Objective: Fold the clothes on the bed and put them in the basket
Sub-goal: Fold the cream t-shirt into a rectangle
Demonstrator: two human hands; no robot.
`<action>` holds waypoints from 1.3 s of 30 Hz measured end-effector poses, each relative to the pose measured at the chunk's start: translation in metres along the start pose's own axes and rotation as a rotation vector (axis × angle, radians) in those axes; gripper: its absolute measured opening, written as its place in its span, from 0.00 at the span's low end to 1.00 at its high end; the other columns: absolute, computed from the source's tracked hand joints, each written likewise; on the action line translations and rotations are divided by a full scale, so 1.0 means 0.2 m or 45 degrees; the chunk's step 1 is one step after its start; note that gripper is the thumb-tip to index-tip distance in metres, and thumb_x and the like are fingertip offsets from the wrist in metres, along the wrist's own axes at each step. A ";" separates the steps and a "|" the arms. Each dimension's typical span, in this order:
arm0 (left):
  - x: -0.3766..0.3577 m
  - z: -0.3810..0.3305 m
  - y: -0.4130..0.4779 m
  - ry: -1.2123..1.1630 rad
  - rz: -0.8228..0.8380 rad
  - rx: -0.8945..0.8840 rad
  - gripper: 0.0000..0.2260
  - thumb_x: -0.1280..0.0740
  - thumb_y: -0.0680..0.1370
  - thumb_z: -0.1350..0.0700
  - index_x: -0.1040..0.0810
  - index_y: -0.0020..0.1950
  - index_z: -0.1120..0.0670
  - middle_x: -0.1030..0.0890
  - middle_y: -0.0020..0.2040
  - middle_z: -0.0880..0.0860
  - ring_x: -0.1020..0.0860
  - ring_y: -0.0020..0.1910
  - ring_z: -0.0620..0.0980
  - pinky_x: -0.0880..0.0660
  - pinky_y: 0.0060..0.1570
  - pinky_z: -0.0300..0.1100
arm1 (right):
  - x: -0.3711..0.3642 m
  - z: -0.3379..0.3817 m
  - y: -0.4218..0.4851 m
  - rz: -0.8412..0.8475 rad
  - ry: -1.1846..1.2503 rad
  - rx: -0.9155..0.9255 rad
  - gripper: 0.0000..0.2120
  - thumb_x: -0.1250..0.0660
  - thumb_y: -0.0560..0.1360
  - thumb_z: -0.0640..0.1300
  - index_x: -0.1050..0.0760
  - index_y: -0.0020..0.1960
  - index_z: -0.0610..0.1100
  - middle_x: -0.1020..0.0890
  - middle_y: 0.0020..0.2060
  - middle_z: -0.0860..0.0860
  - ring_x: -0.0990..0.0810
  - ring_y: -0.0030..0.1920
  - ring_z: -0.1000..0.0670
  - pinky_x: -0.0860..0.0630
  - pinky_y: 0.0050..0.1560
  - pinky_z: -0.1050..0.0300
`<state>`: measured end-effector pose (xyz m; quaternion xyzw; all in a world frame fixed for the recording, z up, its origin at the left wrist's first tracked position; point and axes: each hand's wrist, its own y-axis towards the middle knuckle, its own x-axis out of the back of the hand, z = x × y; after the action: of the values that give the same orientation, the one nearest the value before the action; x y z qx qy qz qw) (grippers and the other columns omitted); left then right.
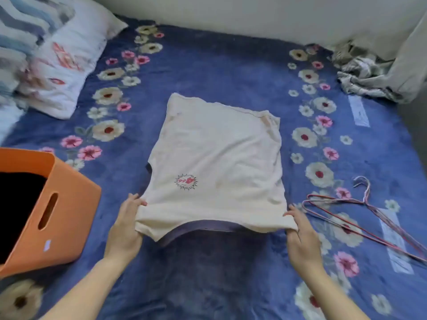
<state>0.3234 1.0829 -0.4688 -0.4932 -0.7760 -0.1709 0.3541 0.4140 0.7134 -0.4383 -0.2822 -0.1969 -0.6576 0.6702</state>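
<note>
Head view, and right at the front both forearms reach in from 6 o'clock. Left hand [126, 224] at 7 o'clock has its thumb on top and its fingers curled under the shirt [217, 153], pinching the near-left shoulder. Right hand [300, 234] at 5 o'clock mirrors it on the other shoulder, thumb laid over the cloth, fingers tucked at the edge, pinching that corner. Between the two hands runs the purple neck trim, dipping toward the camera. The shirt is cream and sits dead centre, spread flat on the bed [208, 273] with its blue flowered cover, hem out toward 12 o'clock. A small red starburst print sits low on its left half, and a purple armhole edge peeks out at its left side. Over at 8 o'clock is the orange basket [69, 218], slot handle on the wall facing the shirt, something dark inside. It is near the left hand but touches neither it nor the shirt. At 4 o'clock, just beside the right hand, thin red wire hangers [366, 203] lie flat on the cover, hooks pointing away. Further out at 10 o'clock, a white pillow [69, 72] with red marks lies against striped bedding [20, 31]. At 2 o'clock a crumpled grey-and-white pile [360, 72] lies by the wall [254, 15], well apart from the shirt.
</note>
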 end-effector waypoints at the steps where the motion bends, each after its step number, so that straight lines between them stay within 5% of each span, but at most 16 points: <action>1: -0.05 0.11 -0.05 0.121 0.091 0.057 0.28 0.42 0.70 0.76 0.28 0.64 0.52 0.36 0.75 0.52 0.42 0.75 0.46 0.39 0.67 0.43 | -0.07 -0.12 -0.05 0.087 -0.101 -0.051 0.14 0.43 0.74 0.41 0.22 0.55 0.43 0.25 0.67 0.47 0.28 0.68 0.45 0.34 0.59 0.58; 5: -0.22 0.41 -0.24 0.398 0.403 0.256 0.32 0.45 0.72 0.73 0.34 0.73 0.50 0.47 0.79 0.53 0.48 0.78 0.52 0.38 0.70 0.50 | -0.25 -0.54 -0.22 0.568 -0.585 -0.180 0.17 0.38 0.76 0.36 0.23 0.63 0.48 0.33 0.74 0.48 0.34 0.73 0.47 0.35 0.66 0.54; 7: -0.30 0.48 -0.30 0.326 0.327 0.445 0.31 0.44 0.73 0.71 0.36 0.75 0.51 0.43 0.77 0.56 0.41 0.75 0.57 0.37 0.68 0.52 | -0.31 -0.65 -0.29 0.700 -0.619 -0.283 0.12 0.36 0.75 0.39 0.21 0.55 0.51 0.30 0.71 0.49 0.31 0.71 0.48 0.33 0.64 0.56; 9: -0.39 0.52 -0.34 0.117 0.027 0.708 0.28 0.42 0.74 0.68 0.36 0.74 0.53 0.35 0.73 0.58 0.33 0.69 0.61 0.35 0.65 0.54 | -0.35 -0.72 -0.33 0.569 -0.462 -0.393 0.09 0.33 0.72 0.37 0.24 0.43 0.51 0.23 0.58 0.49 0.24 0.61 0.45 0.31 0.53 0.55; 12: -0.51 0.47 -0.34 -0.561 -0.369 1.206 0.24 0.37 0.70 0.50 0.30 0.65 0.58 0.23 0.61 0.60 0.24 0.60 0.62 0.29 0.59 0.54 | -0.40 -0.70 -0.28 0.122 -0.112 -0.685 0.09 0.30 0.72 0.37 0.28 0.50 0.43 0.23 0.44 0.49 0.24 0.50 0.43 0.34 0.48 0.53; 15: -0.62 0.38 -0.33 -0.834 -0.537 1.407 0.20 0.33 0.74 0.50 0.26 0.61 0.60 0.22 0.55 0.55 0.22 0.51 0.55 0.25 0.55 0.50 | -0.48 -0.70 -0.20 0.158 -0.050 -0.884 0.15 0.27 0.72 0.47 0.30 0.50 0.42 0.24 0.40 0.50 0.25 0.45 0.45 0.32 0.44 0.52; 21: -0.64 0.33 -0.44 -0.382 -0.597 1.234 0.10 0.39 0.81 0.53 0.29 0.51 0.60 0.24 0.52 0.60 0.26 0.51 0.60 0.32 0.51 0.48 | -0.49 -0.74 -0.30 0.096 0.071 -0.968 0.11 0.31 0.70 0.33 0.31 0.32 0.40 0.31 0.26 0.49 0.35 0.30 0.48 0.38 0.28 0.57; 24: -0.59 0.40 -0.55 -0.210 -0.429 1.241 0.12 0.38 0.81 0.54 0.30 0.48 0.64 0.25 0.48 0.63 0.27 0.49 0.63 0.34 0.49 0.51 | -0.42 -0.77 -0.43 0.322 -0.113 -1.004 0.10 0.30 0.70 0.36 0.29 0.33 0.40 0.28 0.25 0.49 0.32 0.29 0.48 0.38 0.28 0.57; 29: -0.53 0.46 -0.52 0.076 -0.295 1.220 0.20 0.30 0.74 0.60 0.32 0.64 0.59 0.28 0.64 0.66 0.31 0.64 0.65 0.34 0.60 0.58 | -0.35 -0.78 -0.37 0.454 -0.163 -0.971 0.13 0.26 0.65 0.35 0.30 0.30 0.42 0.27 0.25 0.50 0.29 0.31 0.47 0.36 0.34 0.54; 33: -0.54 0.37 -0.21 0.171 -0.252 1.000 0.28 0.30 0.73 0.55 0.35 0.72 0.55 0.36 0.72 0.61 0.40 0.71 0.61 0.43 0.67 0.61 | -0.37 -0.73 -0.08 0.067 0.367 -1.015 0.15 0.21 0.64 0.48 0.23 0.42 0.41 0.20 0.38 0.43 0.24 0.39 0.46 0.27 0.39 0.51; 35: -0.59 0.32 -0.04 0.140 -0.200 0.875 0.29 0.31 0.75 0.52 0.37 0.74 0.55 0.35 0.73 0.58 0.39 0.72 0.59 0.44 0.68 0.60 | -0.41 -0.70 0.07 -0.150 0.571 -1.052 0.15 0.22 0.65 0.53 0.24 0.41 0.46 0.20 0.39 0.48 0.24 0.41 0.48 0.27 0.42 0.53; 39: -0.68 0.24 0.31 -0.017 -0.238 0.942 0.35 0.32 0.75 0.45 0.42 0.77 0.53 0.37 0.74 0.58 0.41 0.74 0.58 0.45 0.69 0.59 | -0.47 -0.59 0.33 -0.399 0.775 -1.132 0.08 0.24 0.69 0.41 0.24 0.40 0.43 0.20 0.38 0.51 0.22 0.37 0.53 0.24 0.40 0.59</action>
<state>0.3953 1.0530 -0.6055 -0.2602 -0.8292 0.0926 0.4860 0.4614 0.7092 -0.5958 -0.3024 0.2621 -0.8208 0.4077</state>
